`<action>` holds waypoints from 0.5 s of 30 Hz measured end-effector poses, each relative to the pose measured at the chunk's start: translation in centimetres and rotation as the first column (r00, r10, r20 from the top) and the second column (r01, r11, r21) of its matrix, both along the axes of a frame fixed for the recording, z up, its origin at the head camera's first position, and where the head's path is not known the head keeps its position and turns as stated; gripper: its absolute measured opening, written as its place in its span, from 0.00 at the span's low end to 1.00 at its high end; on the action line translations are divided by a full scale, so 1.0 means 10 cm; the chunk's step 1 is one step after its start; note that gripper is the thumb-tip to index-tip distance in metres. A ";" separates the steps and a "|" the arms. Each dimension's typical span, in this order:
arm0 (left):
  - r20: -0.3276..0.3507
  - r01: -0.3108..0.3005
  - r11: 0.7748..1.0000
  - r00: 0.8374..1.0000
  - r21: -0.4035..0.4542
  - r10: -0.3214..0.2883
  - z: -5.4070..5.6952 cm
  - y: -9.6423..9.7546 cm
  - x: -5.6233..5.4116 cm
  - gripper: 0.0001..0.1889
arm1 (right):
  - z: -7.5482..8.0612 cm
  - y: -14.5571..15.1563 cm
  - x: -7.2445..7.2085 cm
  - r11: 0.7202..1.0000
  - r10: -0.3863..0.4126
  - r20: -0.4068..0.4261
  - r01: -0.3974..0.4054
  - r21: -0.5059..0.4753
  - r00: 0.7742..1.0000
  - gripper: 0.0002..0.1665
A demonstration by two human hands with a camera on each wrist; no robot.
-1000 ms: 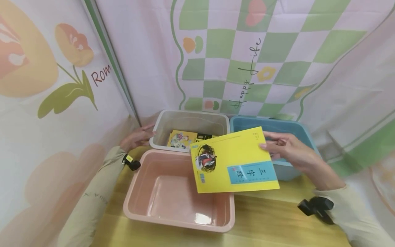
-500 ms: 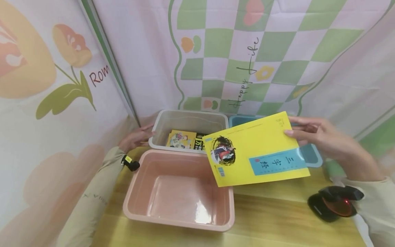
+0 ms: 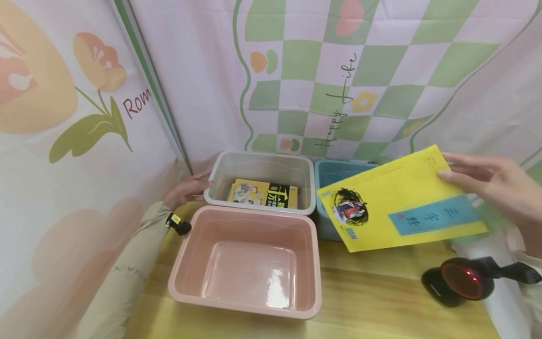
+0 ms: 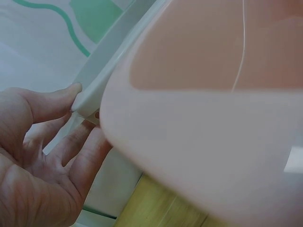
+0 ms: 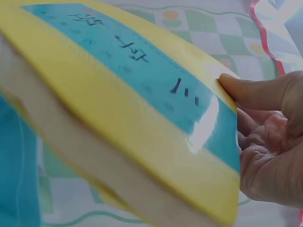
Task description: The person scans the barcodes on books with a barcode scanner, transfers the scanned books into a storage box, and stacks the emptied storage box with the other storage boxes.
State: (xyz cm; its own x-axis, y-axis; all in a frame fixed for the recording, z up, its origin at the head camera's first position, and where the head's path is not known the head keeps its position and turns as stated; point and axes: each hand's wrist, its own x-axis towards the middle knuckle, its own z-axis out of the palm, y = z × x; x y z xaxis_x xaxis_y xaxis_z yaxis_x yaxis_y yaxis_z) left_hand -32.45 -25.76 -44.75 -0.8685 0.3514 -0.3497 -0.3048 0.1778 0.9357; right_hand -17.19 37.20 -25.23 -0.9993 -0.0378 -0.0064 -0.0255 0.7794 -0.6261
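My right hand (image 3: pixel 495 181) holds a thick yellow book (image 3: pixel 381 197) by its right edge, thumb on the cover and fingers behind. The book has a blue title strip and a small round picture, and hangs tilted over the right-hand blue bin (image 3: pixel 338 169), hiding much of it. In the right wrist view the book's page edges (image 5: pixel 85 137) show. My left hand (image 3: pixel 186 190) grips the left corner of the whitish bin (image 3: pixel 262 157), its thumb (image 4: pixel 61 99) on the rim and fingers underneath. Inside that bin lie yellow and black books (image 3: pixel 264 193).
A pink bin (image 3: pixel 250 306) stands in front of the whitish bin on the wooden table (image 3: pixel 364 301). A patterned curtain (image 3: pixel 296 61) rises close behind the bins. A black device (image 3: pixel 466 280) with a red light sits at my right wrist.
My right hand has carried the yellow book rightward, away from the pink bin, uncovering the books in the whitish bin. My left hand stays at the bin's corner.
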 end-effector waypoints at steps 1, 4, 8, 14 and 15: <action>0.000 0.000 1.000 1.000 0.000 0.000 0.00 0.00 0.00 0.38 | 0.01 0.01 0.02 1.000 -0.004 -0.011 0.004 0.011 1.000 0.35; -0.001 0.002 1.000 1.000 0.000 -0.002 0.00 -0.01 0.01 0.38 | 0.03 0.03 0.05 0.998 0.046 -0.053 -0.043 0.055 0.998 0.29; 0.005 -0.003 1.000 1.000 -0.004 0.003 0.00 -0.02 0.03 0.38 | -0.03 0.06 0.01 0.967 0.186 -0.050 -0.174 0.186 0.981 0.28; 0.005 0.001 1.000 1.000 -0.006 -0.001 0.01 -0.05 0.03 0.38 | -0.23 0.07 -0.02 0.927 0.244 0.061 -0.251 0.280 0.968 0.31; 0.006 0.000 1.000 1.000 -0.004 0.000 0.01 -0.05 0.03 0.38 | -0.25 0.08 -0.02 0.922 0.251 0.058 -0.257 0.288 0.966 0.30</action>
State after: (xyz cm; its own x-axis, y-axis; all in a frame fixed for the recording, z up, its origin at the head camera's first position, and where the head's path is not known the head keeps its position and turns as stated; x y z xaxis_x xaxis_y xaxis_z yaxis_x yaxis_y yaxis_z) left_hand -32.13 -26.21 -44.66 -0.8665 0.3502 -0.3557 -0.3099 0.1812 0.9333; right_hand -17.36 38.04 -27.77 -0.9559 -0.2838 -0.0753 -0.2365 0.8963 -0.3750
